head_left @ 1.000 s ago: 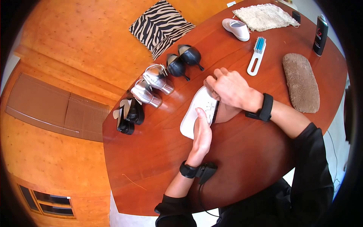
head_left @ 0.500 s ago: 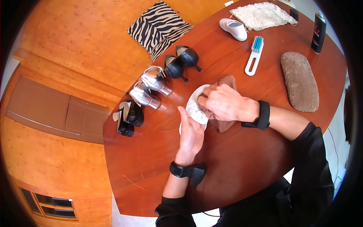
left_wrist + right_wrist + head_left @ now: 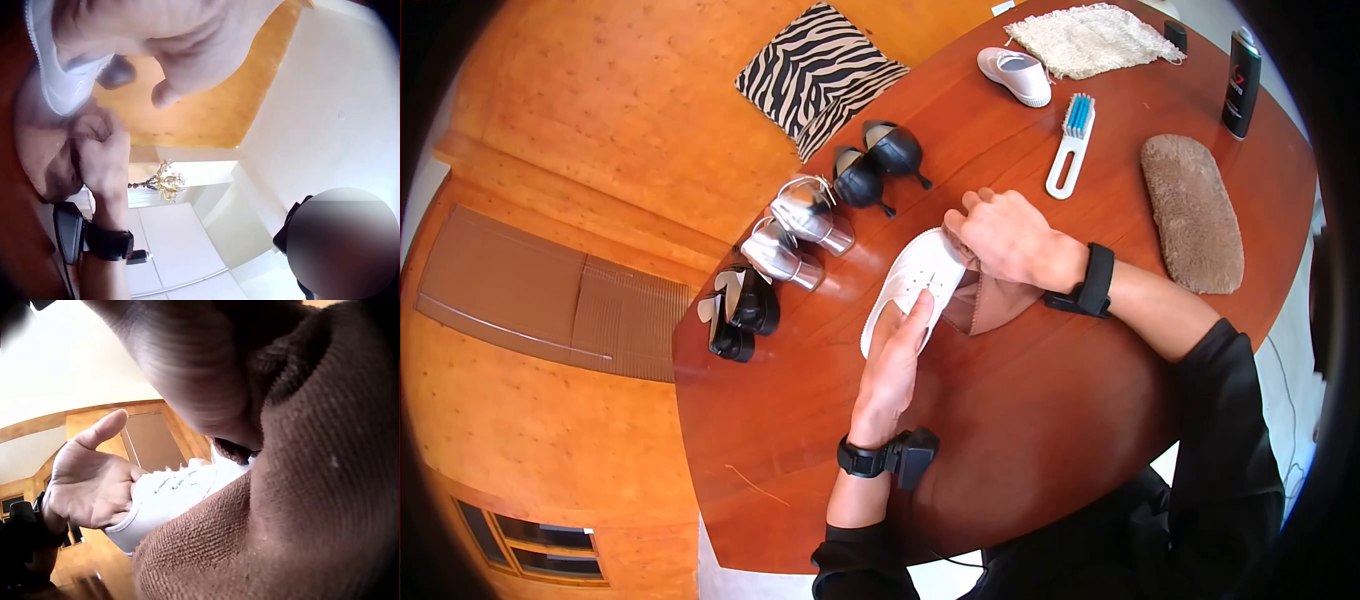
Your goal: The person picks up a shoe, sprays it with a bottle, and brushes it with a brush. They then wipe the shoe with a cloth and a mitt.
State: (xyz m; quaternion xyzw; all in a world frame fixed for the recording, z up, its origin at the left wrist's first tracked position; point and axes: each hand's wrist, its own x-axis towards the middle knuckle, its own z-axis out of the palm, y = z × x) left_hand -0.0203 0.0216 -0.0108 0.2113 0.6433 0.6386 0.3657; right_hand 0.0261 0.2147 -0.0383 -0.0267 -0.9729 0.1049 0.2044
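A white lace-up shoe (image 3: 922,262) with a stitched sole edge is raised over the table, toe pointing away from the person. My left hand (image 3: 888,375) carries it with the fingers inside its opening; those fingers are hidden by the shoe, and in the right wrist view the thumb of the left hand (image 3: 94,481) stands apart from the upper. At the toe, my right hand (image 3: 1012,240) grips a bunched brown ribbed cloth (image 3: 1005,300) against the shoe. The loose part of the cloth (image 3: 331,487) hangs down beside the shoe, filling much of the right wrist view.
Black heels (image 3: 890,150), silver heels (image 3: 805,210) and black shoes (image 3: 750,300) line the table's far left edge. Farther back are another white shoe (image 3: 1015,75), a brush (image 3: 1068,150) and a cream cloth (image 3: 1095,42). To the right are a brown fluffy pad (image 3: 1192,215) and a spray can (image 3: 1242,85).
The right hand with the cloth went in over the laces, then back out to the toe. The left hand shifted a little left and toward the person, turning the shoe.
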